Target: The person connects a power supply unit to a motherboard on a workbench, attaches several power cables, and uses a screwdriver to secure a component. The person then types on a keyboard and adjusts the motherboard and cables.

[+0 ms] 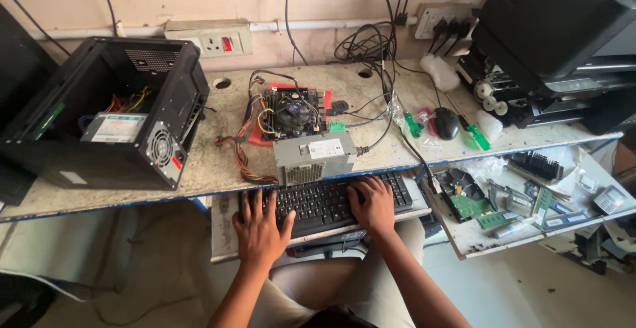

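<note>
We are seeing an open black computer case [112,112] lying on the worn desk [212,169], then a grey power supply [315,159] sitting at the desk's front edge. Just below, the black keyboard [331,202] is resting on a pull-out shelf. Our left hand [260,230] and right hand [372,205] are lying on its keys, 2 hands with fingers spread, gripping nothing.

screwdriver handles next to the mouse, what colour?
Translucent green, both screwdrivers, beside the black mouse; clearest in the head view.
</note>
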The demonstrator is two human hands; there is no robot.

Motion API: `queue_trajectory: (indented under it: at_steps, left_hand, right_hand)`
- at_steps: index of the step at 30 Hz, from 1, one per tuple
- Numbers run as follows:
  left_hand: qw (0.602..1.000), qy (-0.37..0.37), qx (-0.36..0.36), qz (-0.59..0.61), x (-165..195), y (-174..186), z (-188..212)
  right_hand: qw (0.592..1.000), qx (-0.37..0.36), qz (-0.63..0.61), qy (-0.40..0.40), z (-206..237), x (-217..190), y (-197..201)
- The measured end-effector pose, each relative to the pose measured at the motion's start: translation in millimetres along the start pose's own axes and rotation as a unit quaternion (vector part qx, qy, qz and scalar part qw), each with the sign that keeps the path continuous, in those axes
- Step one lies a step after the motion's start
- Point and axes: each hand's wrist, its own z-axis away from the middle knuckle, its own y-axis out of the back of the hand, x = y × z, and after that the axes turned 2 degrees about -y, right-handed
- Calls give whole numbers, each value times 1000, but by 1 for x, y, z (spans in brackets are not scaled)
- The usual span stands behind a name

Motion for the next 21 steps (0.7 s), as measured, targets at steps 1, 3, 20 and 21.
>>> queue_trajectory:
  at_steps: [1,3,20,21]
  left_hand:
    - [1000,4,-5,4,0,1,1]
    - [1000,6,-1,10,0,1,4]
    - [999,18,-2,28,0,5,13]
    - [999,18,-1,28,0,6,13]
  right_hand:
    - [1000,0,-2,-3,2,0,0]
    - [1000,5,2,4,5,1,0]
    - [1000,3,7,26,17,7,2]
    - [1000,2,7,24,18,7,2]
